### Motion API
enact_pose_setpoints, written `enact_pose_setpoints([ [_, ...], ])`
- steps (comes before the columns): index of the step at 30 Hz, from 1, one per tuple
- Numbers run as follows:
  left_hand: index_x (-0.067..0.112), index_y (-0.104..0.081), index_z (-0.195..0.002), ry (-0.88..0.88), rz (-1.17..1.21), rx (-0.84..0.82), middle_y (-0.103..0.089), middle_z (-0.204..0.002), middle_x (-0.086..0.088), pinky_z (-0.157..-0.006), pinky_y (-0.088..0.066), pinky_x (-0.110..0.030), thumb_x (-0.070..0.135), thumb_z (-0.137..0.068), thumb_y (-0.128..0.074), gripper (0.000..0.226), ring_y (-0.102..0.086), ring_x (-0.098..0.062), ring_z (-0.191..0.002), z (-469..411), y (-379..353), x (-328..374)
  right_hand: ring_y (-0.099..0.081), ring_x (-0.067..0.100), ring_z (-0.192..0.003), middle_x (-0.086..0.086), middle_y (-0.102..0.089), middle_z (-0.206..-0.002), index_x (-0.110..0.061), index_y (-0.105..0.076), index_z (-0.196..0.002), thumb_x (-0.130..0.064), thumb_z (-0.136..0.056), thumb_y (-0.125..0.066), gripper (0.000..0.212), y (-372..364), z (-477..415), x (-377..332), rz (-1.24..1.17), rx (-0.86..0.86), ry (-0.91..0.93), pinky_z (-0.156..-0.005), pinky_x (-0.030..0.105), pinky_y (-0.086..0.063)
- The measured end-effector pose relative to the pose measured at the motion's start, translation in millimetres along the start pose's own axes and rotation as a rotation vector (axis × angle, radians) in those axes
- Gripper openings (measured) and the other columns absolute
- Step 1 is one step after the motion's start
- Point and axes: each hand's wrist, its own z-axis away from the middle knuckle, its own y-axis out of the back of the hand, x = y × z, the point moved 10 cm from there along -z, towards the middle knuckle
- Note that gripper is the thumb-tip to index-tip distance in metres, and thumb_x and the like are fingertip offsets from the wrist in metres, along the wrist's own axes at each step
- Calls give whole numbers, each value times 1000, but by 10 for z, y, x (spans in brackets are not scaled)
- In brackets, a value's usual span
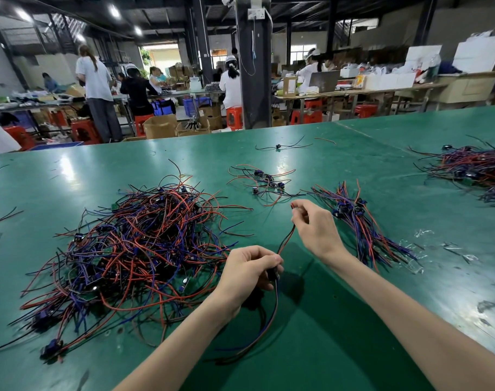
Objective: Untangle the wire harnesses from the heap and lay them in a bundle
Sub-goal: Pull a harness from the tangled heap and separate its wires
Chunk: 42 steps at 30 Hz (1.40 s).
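Note:
A big tangled heap of red, blue and black wire harnesses covers the left of the green table. One harness is stretched between my hands above the table. My left hand grips its dark connector, and loose wire ends hang below it. My right hand pinches the red and black wire ends up higher. Just right of my right hand lies the straightened bundle of harnesses, fanned toward the lower right.
A small loose cluster of harnesses lies behind my hands, and a single one farther back. Another large pile sits at the far right. Clear plastic scraps lie right of the bundle. People work at benches beyond the table.

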Motion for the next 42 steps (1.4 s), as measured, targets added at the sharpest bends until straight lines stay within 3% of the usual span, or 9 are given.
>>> enact_pose_setpoints([
  [2,7,-65,-70,1,-1,-5,-67,-60,-1,-43,-44,-17,1,-87,-61,18,-57,-6,-49,2,-4,-3,-48,16,-60,6,-62,-72,-8,-61,-110,-8,-92,-53,19,-41,-31,135,-86,-31,-115,-66,26,-40],
  [5,7,-65,-70,4,-6,-15,-67,-61,-2,-43,-44,-17,2,-87,-61,18,-57,-7,-50,3,-11,-8,-41,14,-47,7,-59,-66,-10,-47,-113,1,-90,-52,25,-133,-21,423,-512,-34,-433,-52,27,-38],
  [8,7,-65,-71,2,-21,-25,-66,-62,-3,-43,-43,-17,1,-86,-61,17,-56,-7,-50,-2,-21,-4,-35,11,-42,12,-53,-61,-16,-46,-100,9,-88,-46,27,-228,54,547,-863,-12,-665,-39,21,-32],
  [12,6,-64,-73,-2,-37,-40,-66,-61,-2,-43,-43,-18,1,-86,-61,14,-57,-7,-50,4,-37,-1,-38,8,-36,10,-50,-57,-15,-53,-86,10,-88,-38,29,-352,131,519,-1068,-91,-802,-37,15,-31],
  [18,6,-65,-73,-4,-48,-46,-66,-60,0,-43,-44,-18,2,-85,-63,13,-56,-6,-49,6,-37,-19,-43,5,-37,4,-52,-56,-6,-60,-86,4,-94,-38,26,-455,208,439,-1196,-206,-912,-38,13,-40],
  [28,9,-65,-70,-19,-58,-70,-67,-61,1,-41,-43,-17,4,-86,-64,16,-55,-4,-48,3,-74,-21,-50,7,-38,6,-61,-53,0,-61,-88,4,-92,-38,24,-528,282,487,-1291,-234,-1018,-42,16,-48],
  [37,8,-67,-71,-43,24,37,-68,-63,-2,-43,-44,-19,5,-86,-63,16,-56,-8,-54,-19,64,21,-62,18,-52,19,-67,-77,-19,-49,-106,-6,-97,-45,15,-436,144,307,-1114,-211,-695,-49,24,-54],
  [40,8,-67,-71,-77,57,111,-68,-63,-1,-44,-44,-20,5,-86,-64,15,-54,-10,-57,-50,176,78,-60,20,-53,17,-65,-82,-13,-46,-104,-14,-99,-44,5,-531,233,219,-1023,-268,-685,-48,26,-54],
  [42,9,-68,-71,-97,77,165,-68,-64,-1,-44,-45,-20,7,-85,-65,15,-53,-10,-60,-88,271,108,-59,22,-57,15,-63,-84,-7,-49,-103,-16,-99,-43,12,-607,299,150,-958,-331,-672,-51,27,-54],
])
